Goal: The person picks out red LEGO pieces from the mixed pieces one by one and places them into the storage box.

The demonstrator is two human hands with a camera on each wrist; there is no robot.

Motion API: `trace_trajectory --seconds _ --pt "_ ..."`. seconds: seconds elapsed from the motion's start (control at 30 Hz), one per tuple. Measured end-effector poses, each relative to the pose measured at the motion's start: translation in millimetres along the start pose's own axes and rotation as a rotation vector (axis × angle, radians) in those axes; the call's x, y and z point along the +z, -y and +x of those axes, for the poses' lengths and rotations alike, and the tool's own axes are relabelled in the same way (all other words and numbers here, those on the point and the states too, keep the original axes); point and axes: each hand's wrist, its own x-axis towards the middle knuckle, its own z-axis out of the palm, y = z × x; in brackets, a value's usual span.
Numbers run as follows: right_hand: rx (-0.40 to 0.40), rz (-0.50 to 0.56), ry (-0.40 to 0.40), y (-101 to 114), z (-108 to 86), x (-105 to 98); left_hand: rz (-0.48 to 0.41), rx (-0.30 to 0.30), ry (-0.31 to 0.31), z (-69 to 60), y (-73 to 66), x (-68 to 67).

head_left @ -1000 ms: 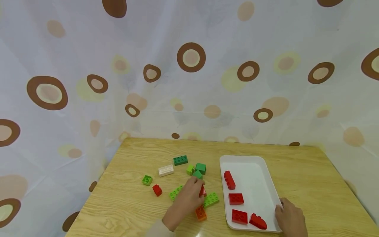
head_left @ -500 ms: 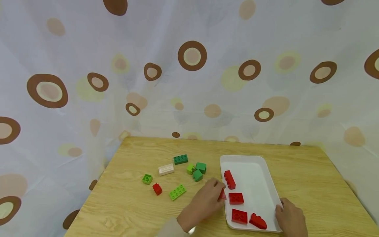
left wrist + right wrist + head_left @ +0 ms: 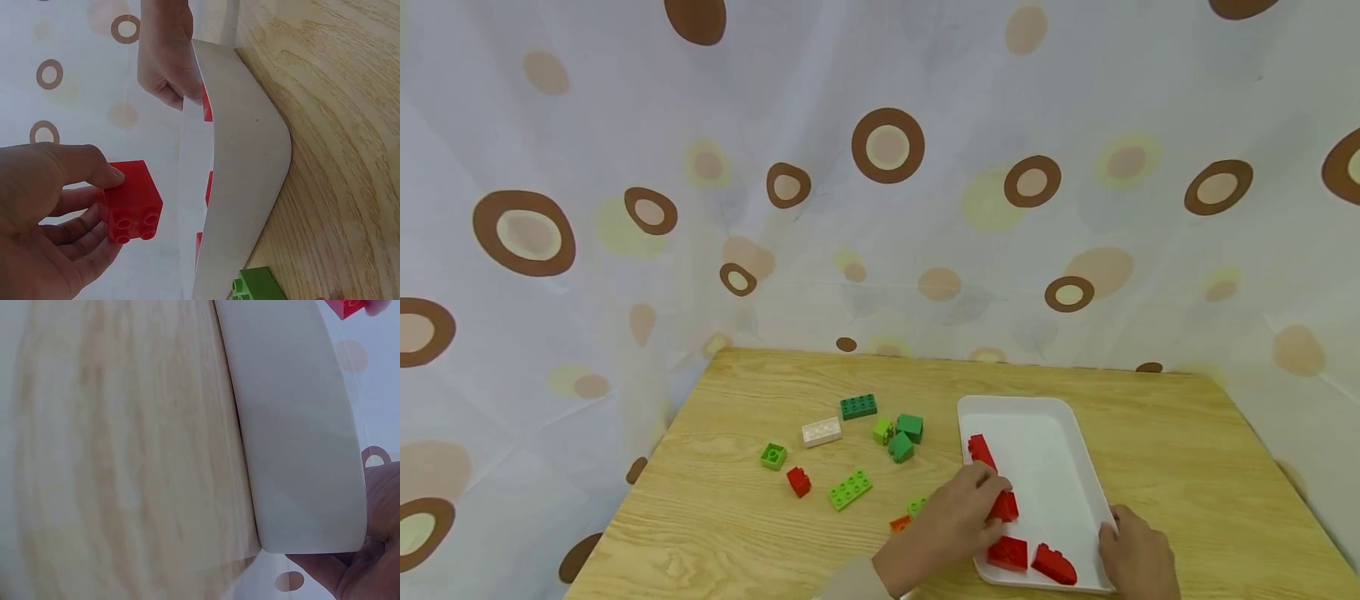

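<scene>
My left hand [image 3: 961, 512] pinches a red block [image 3: 132, 190] between thumb and fingers, over the left side of the white tray [image 3: 1052, 454]. My right hand [image 3: 1138, 552] grips its near right edge — fingertips hard to make out — and green blocks [image 3: 850, 490] lie on the table [image 3: 1195, 467].

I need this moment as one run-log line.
left hand: holds red block above tray | right hand: grips tray rim | white block: on table
</scene>
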Motion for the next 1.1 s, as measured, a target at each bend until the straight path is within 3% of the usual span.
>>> trace_trajectory --seconds 0.47,0.83,1.1 --pt "0.024 0.0 0.004 0 0.7 2 0.003 0.131 -0.029 12.0 -5.9 17.1" --pt "0.007 0.002 -0.017 2 -1.1 0 -0.015 0.099 0.014 20.6 -17.8 27.5" --pt "0.038 0.004 -0.001 4 -1.6 -1 -0.082 0.055 0.05 26.5 -18.4 42.0"
